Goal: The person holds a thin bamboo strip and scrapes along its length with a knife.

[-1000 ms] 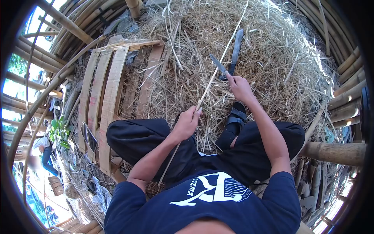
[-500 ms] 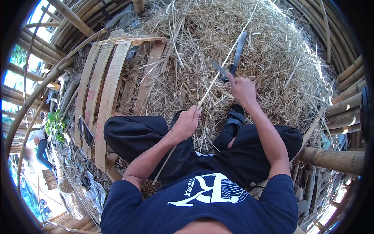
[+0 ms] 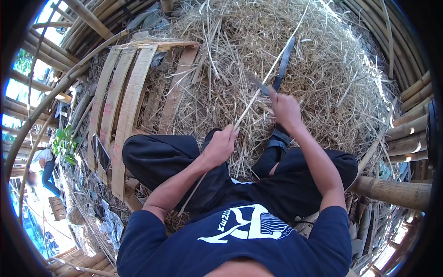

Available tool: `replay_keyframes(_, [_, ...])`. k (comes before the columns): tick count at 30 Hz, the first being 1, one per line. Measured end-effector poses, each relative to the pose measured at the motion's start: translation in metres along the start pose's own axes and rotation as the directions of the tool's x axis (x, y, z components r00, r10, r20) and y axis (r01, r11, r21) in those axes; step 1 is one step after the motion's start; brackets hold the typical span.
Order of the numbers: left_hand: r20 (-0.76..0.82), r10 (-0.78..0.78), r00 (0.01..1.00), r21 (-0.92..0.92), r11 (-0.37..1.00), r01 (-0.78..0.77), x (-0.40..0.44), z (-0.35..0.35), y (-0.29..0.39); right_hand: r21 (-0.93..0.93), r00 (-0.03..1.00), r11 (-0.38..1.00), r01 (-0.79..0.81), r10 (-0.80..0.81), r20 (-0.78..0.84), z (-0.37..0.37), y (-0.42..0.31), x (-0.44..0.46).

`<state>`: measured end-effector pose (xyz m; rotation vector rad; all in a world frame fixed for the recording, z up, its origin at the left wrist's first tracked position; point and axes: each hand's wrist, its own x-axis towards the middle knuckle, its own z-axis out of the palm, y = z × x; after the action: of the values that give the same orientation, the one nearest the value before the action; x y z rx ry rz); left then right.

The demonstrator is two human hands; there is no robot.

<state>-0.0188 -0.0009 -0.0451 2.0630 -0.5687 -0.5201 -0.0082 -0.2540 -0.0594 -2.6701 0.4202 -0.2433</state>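
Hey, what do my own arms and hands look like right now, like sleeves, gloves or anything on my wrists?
Your navy T-shirt has short sleeves that end above the elbows, leaving both forearms bare. Your left hand and right hand are ungloved, and no watch or bracelet shows on either wrist.
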Motion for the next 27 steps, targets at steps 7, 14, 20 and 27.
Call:
replay_keyframes(7, [0.018,-0.024,1.0,-0.045,0.999,0.025,0.0,-0.004,0.004,-0.016,0.988,0.998,0.068,-0.065,0.141,-0.006,-0.025,-0.022])
replay_keyframes(14, [0.032,-0.063,0.997,-0.007,0.998,0.064,0.007,-0.006,0.003,0.047,0.998,0.999,-0.013,0.01,0.057,0.01,-0.029,-0.031])
replay_keyframes(20, [0.0,-0.006,1.0,0.006,1.0,0.006,0.007,-0.004,0.007,0.043,0.989,0.991,-0.129,0.125,0.078,-0.008,-0.015,-0.003])
replay_keyframes(27, [0.009,-0.039,0.999,0.005,0.999,0.039,0.006,-0.008,0.012,0.125,0.975,0.98,-0.153,0.129,0.182,-0.008,-0.02,0.002])
